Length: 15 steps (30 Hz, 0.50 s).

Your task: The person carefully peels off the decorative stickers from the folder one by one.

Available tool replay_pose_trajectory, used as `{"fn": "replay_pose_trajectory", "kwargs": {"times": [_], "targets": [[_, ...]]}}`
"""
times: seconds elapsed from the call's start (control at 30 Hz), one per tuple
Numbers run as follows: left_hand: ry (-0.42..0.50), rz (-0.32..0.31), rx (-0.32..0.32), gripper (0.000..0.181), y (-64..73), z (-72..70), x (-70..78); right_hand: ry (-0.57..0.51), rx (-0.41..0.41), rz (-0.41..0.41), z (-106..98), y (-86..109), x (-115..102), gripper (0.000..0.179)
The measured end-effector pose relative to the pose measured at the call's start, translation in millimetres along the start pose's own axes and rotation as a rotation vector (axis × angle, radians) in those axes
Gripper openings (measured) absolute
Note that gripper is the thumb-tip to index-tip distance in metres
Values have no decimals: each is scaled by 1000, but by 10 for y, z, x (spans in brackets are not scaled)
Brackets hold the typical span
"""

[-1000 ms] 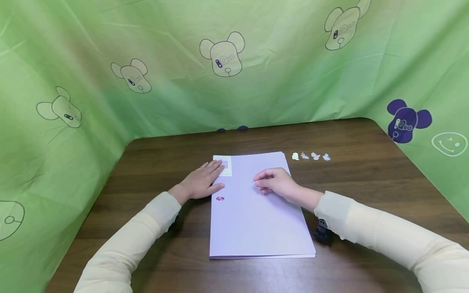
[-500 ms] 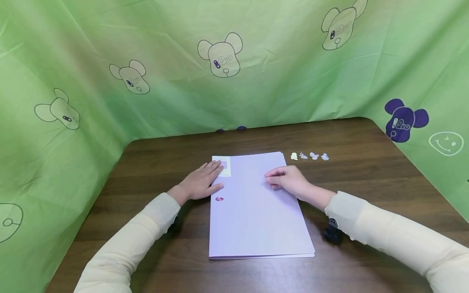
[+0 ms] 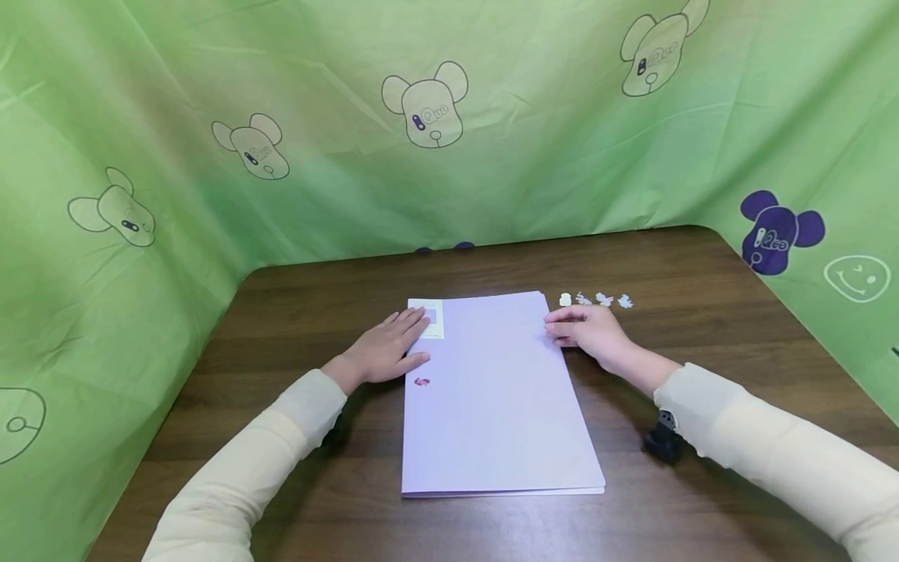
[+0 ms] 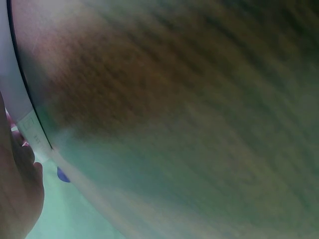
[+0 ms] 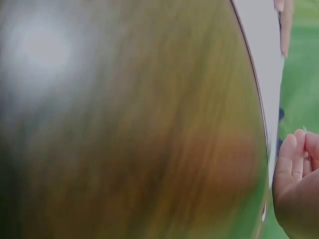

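A large pale lavender paper folder (image 3: 492, 406) lies on the table, with a white printed label (image 3: 435, 321) at its upper left corner. My left hand (image 3: 385, 347) rests flat over that corner, its fingers partly covering the label. Below the thumb, a small pink-red sticker (image 3: 422, 382) shows on the folder. My right hand (image 3: 590, 332) is over the folder's upper right edge, thumb and fingertips pinched together. A small pale sliver (image 5: 304, 130) sticks out from those fingertips in the right wrist view; most of it is hidden.
Several small pale cut-out shapes (image 3: 604, 299) lie in a row just beyond my right hand. The dark wooden table (image 3: 337, 273) ends at a green printed cloth (image 3: 520, 172) at the back and sides. Black wrist cameras hang under both sleeves.
My right hand has moved rightward from the middle of the folder to its right edge, fingertips still pinched. The left hand, folder and cut-out shapes have stayed in place.
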State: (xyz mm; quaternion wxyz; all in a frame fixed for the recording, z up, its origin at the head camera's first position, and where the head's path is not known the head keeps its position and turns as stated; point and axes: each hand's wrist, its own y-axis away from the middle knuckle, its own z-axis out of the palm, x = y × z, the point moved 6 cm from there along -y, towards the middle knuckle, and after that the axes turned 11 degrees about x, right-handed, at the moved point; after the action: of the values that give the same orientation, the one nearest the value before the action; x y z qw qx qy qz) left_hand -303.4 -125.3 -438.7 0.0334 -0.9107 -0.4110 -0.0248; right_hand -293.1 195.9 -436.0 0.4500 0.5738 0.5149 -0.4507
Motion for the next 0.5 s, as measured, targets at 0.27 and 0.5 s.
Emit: {"fn": "replay_pose_trajectory", "kwargs": {"times": [0.27,0.5], "targets": [[2,-1,5,76,1,3,4,-75,25,12,-298,-78,35,37],[1,-6,3,76,3,4,4,-147,51,33,-534,-125,57,12]]}}
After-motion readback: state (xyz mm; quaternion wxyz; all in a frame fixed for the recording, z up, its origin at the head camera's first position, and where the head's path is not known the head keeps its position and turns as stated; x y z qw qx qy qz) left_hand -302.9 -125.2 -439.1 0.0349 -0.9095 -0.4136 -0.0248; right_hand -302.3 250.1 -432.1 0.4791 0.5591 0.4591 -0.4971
